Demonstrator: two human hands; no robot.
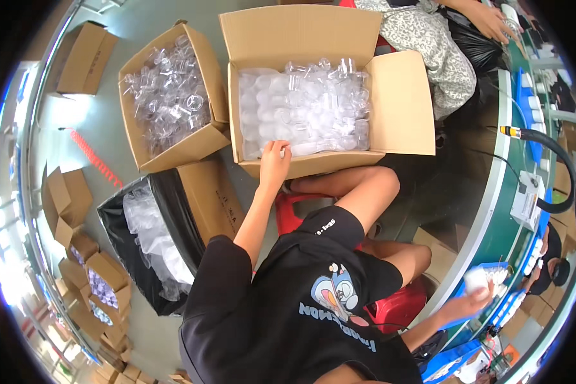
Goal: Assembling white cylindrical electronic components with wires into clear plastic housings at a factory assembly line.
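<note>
In front of me a large open cardboard box [237, 121] holds rows of clear plastic cup-like pieces [301, 115], frosted toward its left side. My left hand [276, 160] reaches over the box's near edge, fingers curled down against the front row. What those fingers grip is too hidden to tell. Off to the right, over the workbench, my right hand [479, 301] holds a small white rounded piece [475, 279], slightly blurred. Beneath it a blue tray [496, 270] with white parts rests on the bench.
Another carton [129, 121] of loose clear pieces stands left of the box. Nearer is a black-lined carton [112, 214] with plastic bags. The green bench [493, 211] runs along the right, with a black hose [566, 185]. A co-worker's hand [486, 20] shows at top right.
</note>
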